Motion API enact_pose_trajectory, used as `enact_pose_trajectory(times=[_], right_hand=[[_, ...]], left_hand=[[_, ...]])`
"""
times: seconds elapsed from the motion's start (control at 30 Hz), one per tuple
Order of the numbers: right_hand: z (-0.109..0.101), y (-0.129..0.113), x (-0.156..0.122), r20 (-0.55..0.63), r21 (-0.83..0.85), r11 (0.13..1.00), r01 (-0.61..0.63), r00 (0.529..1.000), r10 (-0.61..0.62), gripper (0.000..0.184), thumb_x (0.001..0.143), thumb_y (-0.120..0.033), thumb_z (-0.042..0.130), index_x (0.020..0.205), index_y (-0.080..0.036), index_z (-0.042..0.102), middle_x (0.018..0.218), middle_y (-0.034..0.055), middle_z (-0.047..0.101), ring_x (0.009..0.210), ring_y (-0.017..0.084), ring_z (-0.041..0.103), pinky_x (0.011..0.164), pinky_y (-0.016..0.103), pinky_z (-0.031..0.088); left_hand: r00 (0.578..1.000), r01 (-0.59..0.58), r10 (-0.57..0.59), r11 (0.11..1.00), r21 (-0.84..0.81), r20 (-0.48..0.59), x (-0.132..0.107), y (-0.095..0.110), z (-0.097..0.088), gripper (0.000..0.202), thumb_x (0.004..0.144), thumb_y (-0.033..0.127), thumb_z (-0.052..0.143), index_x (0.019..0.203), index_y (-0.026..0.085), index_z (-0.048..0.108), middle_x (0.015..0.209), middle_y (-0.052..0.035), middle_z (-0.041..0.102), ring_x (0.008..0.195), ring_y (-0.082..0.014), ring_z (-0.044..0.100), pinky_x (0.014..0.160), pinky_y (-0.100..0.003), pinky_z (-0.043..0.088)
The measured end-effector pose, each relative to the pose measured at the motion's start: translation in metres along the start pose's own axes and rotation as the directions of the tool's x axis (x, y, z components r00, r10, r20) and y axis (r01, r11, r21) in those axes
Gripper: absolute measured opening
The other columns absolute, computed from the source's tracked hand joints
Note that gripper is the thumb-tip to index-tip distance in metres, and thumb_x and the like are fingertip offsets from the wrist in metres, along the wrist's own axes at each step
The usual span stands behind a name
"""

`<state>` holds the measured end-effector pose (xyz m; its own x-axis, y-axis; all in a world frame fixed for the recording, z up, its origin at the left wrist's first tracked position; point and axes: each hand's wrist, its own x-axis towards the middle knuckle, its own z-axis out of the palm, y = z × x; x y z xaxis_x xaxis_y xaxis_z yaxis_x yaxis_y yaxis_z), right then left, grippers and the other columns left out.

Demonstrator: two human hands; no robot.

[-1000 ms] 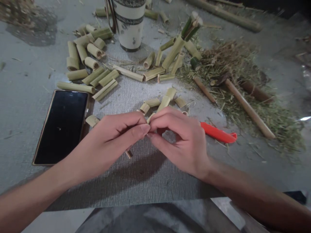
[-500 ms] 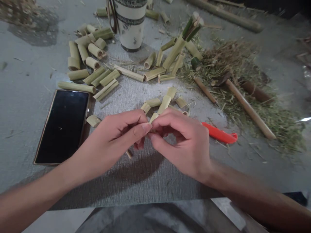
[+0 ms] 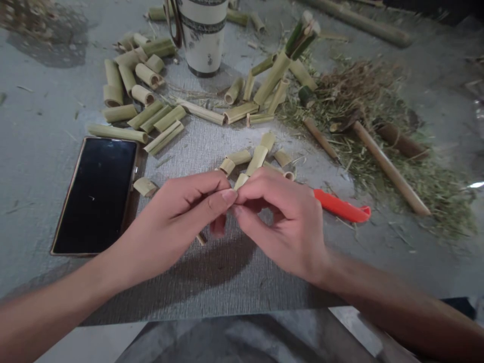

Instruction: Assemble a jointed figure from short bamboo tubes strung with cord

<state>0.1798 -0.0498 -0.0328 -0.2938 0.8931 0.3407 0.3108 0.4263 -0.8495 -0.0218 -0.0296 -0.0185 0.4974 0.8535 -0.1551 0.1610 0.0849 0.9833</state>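
Note:
My left hand and my right hand meet at their fingertips above the table's near side. Both are closed in a pinch, thumbs against forefingers, and whatever lies between them is hidden or too small to name. Just beyond the fingers lie several short bamboo pieces, some joined end to end in a small figure-like shape. A thin brown stick shows below my left hand. Close to the right of my right hand is a red plastic handle, partly covered by that hand.
A phone lies at the left. Cut bamboo tubes cluster behind it beside a patterned cup. An upright bamboo tube holds green sticks. Shavings, a wooden-handled tool and an awl-like tool are at right.
Both hands stay pinched together in nearly the same place. My right fingers have closed in slightly toward the left fingertips. The whole view has shifted a little.

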Motion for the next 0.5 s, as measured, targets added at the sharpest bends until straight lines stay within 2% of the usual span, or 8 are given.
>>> enact_pose_trajectory(times=[0.1,0.2,0.37,0.5], right_hand=[[0.001,0.002,0.0,0.012,-0.032,0.999,0.026,1.0,-0.026,0.018,0.096,-0.006,0.065,0.088,-0.022,0.065,0.08,-0.0028,0.064,0.073,0.011,0.057,0.068,0.029,0.049],[0.001,0.002,0.0,0.022,-0.049,0.998,0.049,0.999,-0.048,0.017,0.096,-0.006,0.064,0.089,-0.022,0.064,0.08,-0.0028,0.063,0.073,0.011,0.057,0.067,0.029,0.049],[0.0,0.001,-0.002,0.036,-0.057,0.998,0.031,0.999,-0.029,0.018,0.095,-0.006,0.064,0.088,-0.022,0.063,0.08,-0.0033,0.063,0.073,0.011,0.058,0.067,0.028,0.048],[-0.002,0.0,-0.003,0.063,0.003,0.999,-0.046,0.997,0.046,0.018,0.092,-0.006,0.067,0.084,-0.021,0.061,0.079,-0.0043,0.063,0.072,0.01,0.057,0.067,0.028,0.049]], left_hand=[[0.997,0.077,-0.08,0.978,-0.194,-0.01,-0.002,-0.006,0.005,0.042,0.112,0.032,0.057,0.072,0.018,0.059,0.065,0.0028,0.051,0.061,-0.0103,0.045,0.054,-0.021,0.04],[0.994,0.103,-0.105,0.933,-0.344,0.015,-0.003,-0.009,0.008,0.042,0.112,0.033,0.057,0.073,0.018,0.056,0.067,0.003,0.043,0.062,-0.0103,0.039,0.054,-0.021,0.036],[0.995,0.104,-0.094,0.908,-0.405,0.044,-0.004,-0.011,0.009,0.041,0.113,0.033,0.059,0.075,0.017,0.056,0.07,0.0026,0.044,0.064,-0.0103,0.038,0.056,-0.021,0.036],[0.996,0.093,-0.085,0.908,-0.409,0.038,-0.005,-0.012,0.01,0.041,0.112,0.034,0.059,0.075,0.018,0.055,0.07,0.0025,0.045,0.065,-0.0109,0.039,0.057,-0.022,0.036]])
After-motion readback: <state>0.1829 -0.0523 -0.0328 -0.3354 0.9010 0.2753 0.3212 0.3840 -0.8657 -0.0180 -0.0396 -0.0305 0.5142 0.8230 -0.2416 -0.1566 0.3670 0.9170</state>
